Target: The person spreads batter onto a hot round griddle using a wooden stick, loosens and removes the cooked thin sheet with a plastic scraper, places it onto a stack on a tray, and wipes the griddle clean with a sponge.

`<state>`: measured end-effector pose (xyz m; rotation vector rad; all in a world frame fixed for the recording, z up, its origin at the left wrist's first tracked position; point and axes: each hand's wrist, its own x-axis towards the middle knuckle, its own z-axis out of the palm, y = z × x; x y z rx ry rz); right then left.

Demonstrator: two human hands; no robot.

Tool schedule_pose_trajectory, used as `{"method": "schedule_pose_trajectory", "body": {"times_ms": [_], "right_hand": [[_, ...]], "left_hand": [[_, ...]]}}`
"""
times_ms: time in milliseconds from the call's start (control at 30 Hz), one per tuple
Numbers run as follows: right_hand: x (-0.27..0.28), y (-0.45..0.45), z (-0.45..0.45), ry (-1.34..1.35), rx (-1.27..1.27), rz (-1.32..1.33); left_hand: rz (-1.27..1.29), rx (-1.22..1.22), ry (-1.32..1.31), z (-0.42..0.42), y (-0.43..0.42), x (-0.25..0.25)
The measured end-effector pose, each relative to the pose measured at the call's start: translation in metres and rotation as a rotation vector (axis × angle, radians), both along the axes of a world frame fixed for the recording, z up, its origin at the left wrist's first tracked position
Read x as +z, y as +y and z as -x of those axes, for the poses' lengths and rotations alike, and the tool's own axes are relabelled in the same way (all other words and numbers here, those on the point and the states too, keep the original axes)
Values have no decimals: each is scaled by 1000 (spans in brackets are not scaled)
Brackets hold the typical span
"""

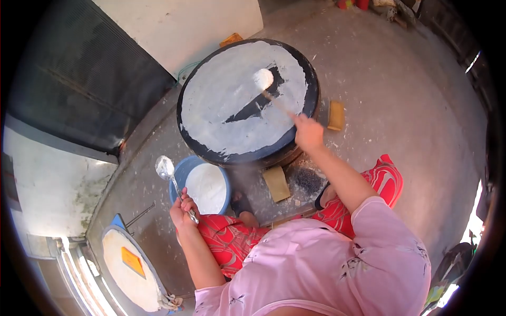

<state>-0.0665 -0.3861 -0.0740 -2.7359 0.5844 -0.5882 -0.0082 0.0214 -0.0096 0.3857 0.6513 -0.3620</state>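
My left hand (183,210) is closed around the handle of a metal spoon (165,168). The spoon's bowl is smeared with white and points up, beside a blue tub (227,181) that holds white batter (206,188). In my right hand (309,132) is the thin handle of a spreader (263,79), its round head coated white. That head rests on or just above a large round black griddle (247,159). A thin white layer of batter (221,89) covers most of the griddle, with a dark bare streak running below and beside the spreader head.
A yellowish block (336,116) lies on the floor right of the griddle, and a flat tan piece (276,184) leans at its front. At lower left stands a round pale board (120,268) with an orange-yellow piece (133,262) on it. A wall (190,31) rises behind.
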Motion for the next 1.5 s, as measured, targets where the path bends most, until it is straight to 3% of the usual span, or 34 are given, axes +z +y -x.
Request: {"method": "schedule_pose_trajectory", "body": {"times_ms": [200,300,533,633,700,733,800,900,933,1033,1133,1200,1267,1433,1500], "right_hand": [[26,-40,-2,70,-184,-35],[9,-41,5,121,-145,-615],[-10,-138,-39,173,-177,-644],[-13,-146,-15,155,42,-508],[-9,-155,6,141,168,-936],[-3,-154,8,141,168,-934],[7,-145,11,141,-230,-942],[-23,-113,-6,101,-76,-805],[-24,-95,-6,48,31,-619],[5,-80,14,210,24,-575],[7,-91,32,258,118,-756],[-11,-85,37,-5,-151,-759],[-30,-53,25,19,-51,-720],[7,-10,31,107,47,-535],[8,-25,48,125,-7,-1020]], "left_hand": [[6,-56,-1,-3,4,-3],[-65,2,-4,0,-2,3],[-51,7,20,-1,-2,2],[-52,7,14,1,-2,5],[-81,8,-11,3,-1,5],[-79,8,-12,3,-1,4],[-91,19,2,2,0,1],[-119,-19,20,1,0,3],[-121,-18,21,1,3,1],[-46,-95,-6,3,11,-4],[-90,-136,-40,11,11,5],[-118,-193,-73,17,9,10],[-131,-216,-89,21,3,16],[-139,-289,-153,37,-8,35],[-181,-318,-191,47,-9,41]]}}
